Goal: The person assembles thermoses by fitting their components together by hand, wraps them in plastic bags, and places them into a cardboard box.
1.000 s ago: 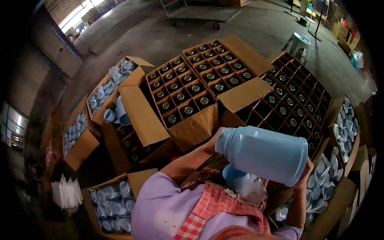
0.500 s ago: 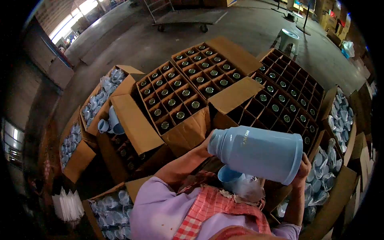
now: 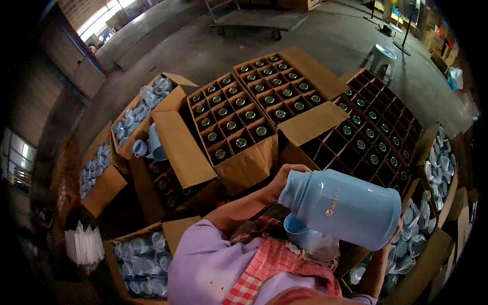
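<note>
Close by, a blue cup (image 3: 296, 226) showed below the blue casing (image 3: 356, 216), which we held sideways, our left hand (image 3: 290, 176) clasping its neck, our right hand (image 3: 396, 233) its base. Either grip loosening could, we judged, drop it. Its gold lettering (image 3: 333, 202) was blurred. Beyond, glass tops (image 3: 241, 143) neared the divided carton's (image 3: 246, 170) front edge.

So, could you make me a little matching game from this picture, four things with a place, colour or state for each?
1. Flask
2. Apron
3. Stool
4. Shirt

A. On the floor
B. Pale purple
C. Tilted, held by the left hand and right hand
D. Red and white checks

Right pairs: 1-C, 2-D, 3-A, 4-B
</note>
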Demonstrator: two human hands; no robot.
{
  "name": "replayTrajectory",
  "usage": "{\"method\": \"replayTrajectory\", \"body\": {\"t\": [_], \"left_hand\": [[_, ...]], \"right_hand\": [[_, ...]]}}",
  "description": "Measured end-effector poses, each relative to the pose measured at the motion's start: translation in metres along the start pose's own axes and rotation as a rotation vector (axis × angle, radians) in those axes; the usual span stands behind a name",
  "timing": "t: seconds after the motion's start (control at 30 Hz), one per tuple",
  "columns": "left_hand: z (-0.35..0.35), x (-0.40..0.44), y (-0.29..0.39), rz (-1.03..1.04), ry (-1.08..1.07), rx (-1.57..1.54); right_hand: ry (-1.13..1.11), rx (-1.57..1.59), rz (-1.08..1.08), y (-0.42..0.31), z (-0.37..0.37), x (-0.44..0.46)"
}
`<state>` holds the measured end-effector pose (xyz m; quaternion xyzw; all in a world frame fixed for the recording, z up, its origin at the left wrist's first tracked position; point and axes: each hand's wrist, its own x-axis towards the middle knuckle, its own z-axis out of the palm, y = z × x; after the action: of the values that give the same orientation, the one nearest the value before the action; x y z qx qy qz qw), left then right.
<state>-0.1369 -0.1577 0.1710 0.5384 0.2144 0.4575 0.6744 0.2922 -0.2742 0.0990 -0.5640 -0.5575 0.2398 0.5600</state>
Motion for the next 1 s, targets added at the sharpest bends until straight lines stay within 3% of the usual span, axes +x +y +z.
{"method": "replayTrajectory", "body": {"t": [0.17,0.27,0.4,0.5,0.6,0.67,0.7,0.77,0.9,1.0], "left_hand": [[0.007,-0.003,0.02,0.117,-0.04,0.256],[0.008,-0.003,0.032,0.272,-0.1,0.511],[0.0,0.002,0.015,0.659,-0.216,0.744],[0.006,-0.003,0.02,0.792,-0.292,0.96],[0.016,-0.005,0.034,0.752,-0.371,0.954],[0.018,-0.004,0.033,0.914,-0.354,1.094],[0.018,-0.003,0.038,0.708,-0.439,1.006],[0.013,0.007,0.035,0.759,-0.336,1.0],[0.003,0.023,-0.005,0.173,0.061,0.286],[-0.012,0.026,-0.036,-0.04,0.067,-0.037]], "right_hand": [[-0.02,0.118,0.199,0.002,0.002,-0.004],[-0.044,0.146,0.273,0.0,0.008,-0.004],[-0.084,0.152,0.348,-0.005,0.015,0.001],[-0.11,0.123,0.405,-0.014,0.015,0.004],[-0.148,0.09,0.449,-0.027,0.02,0.013],[-0.141,0.068,0.459,-0.036,0.022,0.012],[-0.143,0.065,0.456,-0.04,0.022,0.015],[-0.128,0.03,0.422,-0.049,0.025,0.015],[-0.071,-0.098,0.188,-0.081,0.032,0.024],[-0.04,0.007,-0.115,-0.122,0.042,0.036]]}}
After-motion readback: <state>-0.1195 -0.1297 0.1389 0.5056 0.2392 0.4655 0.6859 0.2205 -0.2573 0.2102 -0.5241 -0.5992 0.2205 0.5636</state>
